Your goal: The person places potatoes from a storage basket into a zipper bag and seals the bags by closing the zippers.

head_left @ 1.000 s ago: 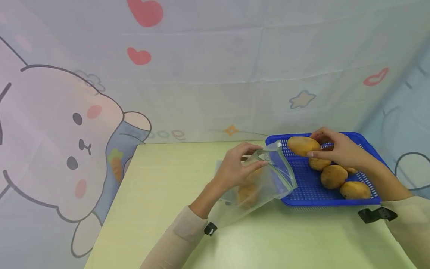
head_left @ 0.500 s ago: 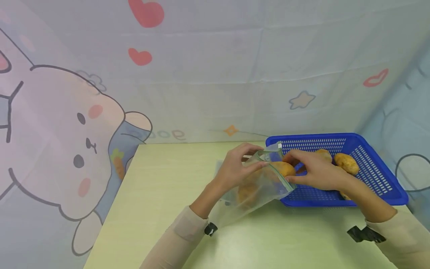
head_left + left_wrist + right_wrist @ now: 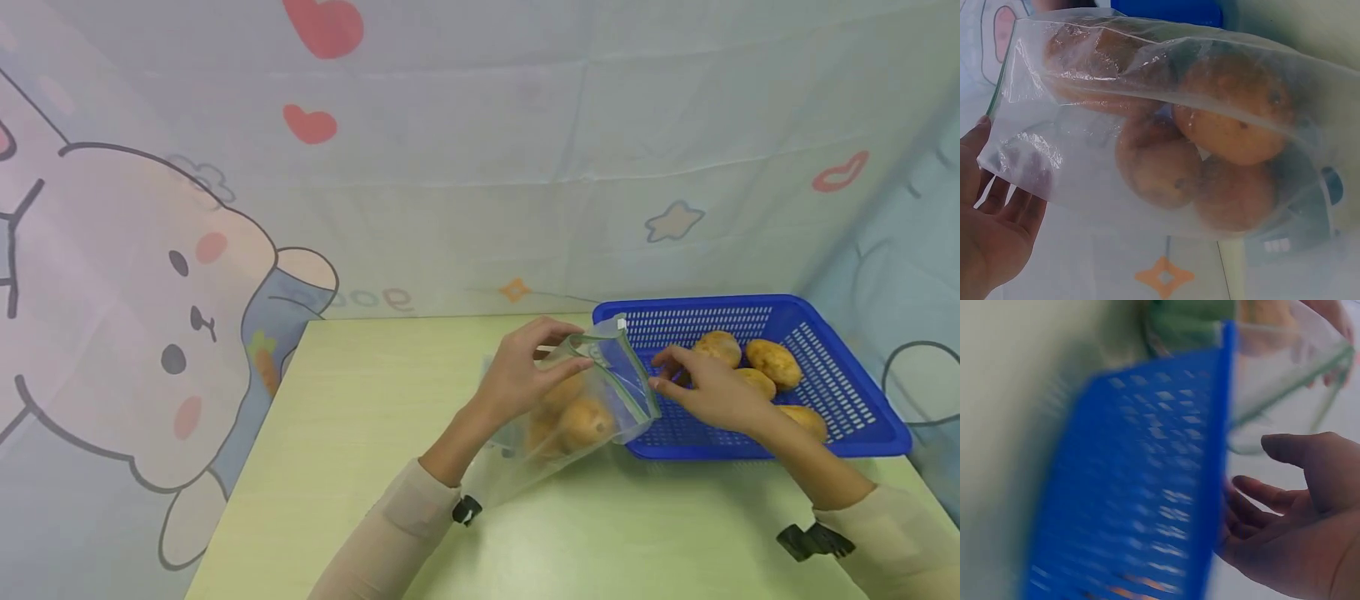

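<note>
My left hand [image 3: 525, 367] pinches the rim of a clear zip bag [image 3: 637, 396] with a green zip strip, its mouth facing right. Several potatoes [image 3: 587, 422] lie inside it, and in the left wrist view the potatoes [image 3: 1235, 112] show through the cloudy plastic. Just right of the bag's mouth is my right hand [image 3: 708, 387], over the blue basket [image 3: 892, 433], holding nothing. Its thumb and fingers stand apart in the right wrist view. Several potatoes [image 3: 774, 364] sit in the basket's right half; the right hand and forearm partly cover some.
The basket stands on a pale yellow table [image 3: 390, 392] close to the back, its left rim beside the bag. A printed cloth [image 3: 480, 167] hangs behind the table. Black wrist mounts [image 3: 813, 542] sit at the cuffs.
The right hand carried a potato from the basket leftward into the bag's mouth, let it go, and drew back slightly. That potato now lies lower in the bag. The left hand stayed put.
</note>
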{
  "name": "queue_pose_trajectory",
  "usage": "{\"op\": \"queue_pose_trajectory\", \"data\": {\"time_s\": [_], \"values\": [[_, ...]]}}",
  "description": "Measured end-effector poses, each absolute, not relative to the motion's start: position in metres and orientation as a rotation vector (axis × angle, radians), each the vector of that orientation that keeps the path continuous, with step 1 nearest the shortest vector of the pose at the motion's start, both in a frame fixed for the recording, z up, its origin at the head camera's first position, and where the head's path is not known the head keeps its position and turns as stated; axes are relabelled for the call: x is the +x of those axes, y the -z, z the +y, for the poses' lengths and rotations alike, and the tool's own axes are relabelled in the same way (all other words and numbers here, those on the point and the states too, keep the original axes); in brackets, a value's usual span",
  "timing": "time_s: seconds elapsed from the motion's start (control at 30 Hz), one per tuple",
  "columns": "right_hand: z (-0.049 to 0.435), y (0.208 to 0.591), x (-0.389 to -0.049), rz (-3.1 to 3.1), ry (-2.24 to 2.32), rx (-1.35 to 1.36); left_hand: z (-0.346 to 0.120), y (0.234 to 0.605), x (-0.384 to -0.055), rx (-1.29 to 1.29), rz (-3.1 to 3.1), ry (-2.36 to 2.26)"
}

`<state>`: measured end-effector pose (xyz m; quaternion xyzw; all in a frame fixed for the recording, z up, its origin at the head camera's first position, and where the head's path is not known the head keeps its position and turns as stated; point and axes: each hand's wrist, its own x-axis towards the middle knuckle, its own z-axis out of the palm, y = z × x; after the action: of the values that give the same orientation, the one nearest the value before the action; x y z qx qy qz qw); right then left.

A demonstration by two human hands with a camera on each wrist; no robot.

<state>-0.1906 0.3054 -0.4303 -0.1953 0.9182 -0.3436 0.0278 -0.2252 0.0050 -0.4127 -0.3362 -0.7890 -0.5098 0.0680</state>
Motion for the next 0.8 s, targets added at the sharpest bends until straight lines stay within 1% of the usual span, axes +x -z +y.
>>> {"op": "queue_pose_trajectory", "data": {"time_s": [0.07, 0.2, 0.37, 0.53, 0.8], "values": [[0.305, 0.44, -0.189, 2.751, 1.063, -0.524, 0.005, 0.413, -0.225, -1.011, -2.388, 1.549], [0.304, 0.452, -0.188, 2.601, 1.223, -0.432, 0.006, 0.414, -0.227, -0.995, -2.423, 1.562], [0.299, 0.445, -0.191, 2.52, 1.377, -0.336, -0.001, 0.413, -0.229, -0.951, -2.435, 1.576], [0.289, 0.409, -0.203, 2.598, 1.436, -0.297, -0.024, 0.406, -0.237, -0.886, -2.342, 1.636], [0.264, 0.318, -0.219, 2.659, 1.56, -0.293, -0.067, 0.369, -0.239, -0.763, -2.057, 1.887]]}}
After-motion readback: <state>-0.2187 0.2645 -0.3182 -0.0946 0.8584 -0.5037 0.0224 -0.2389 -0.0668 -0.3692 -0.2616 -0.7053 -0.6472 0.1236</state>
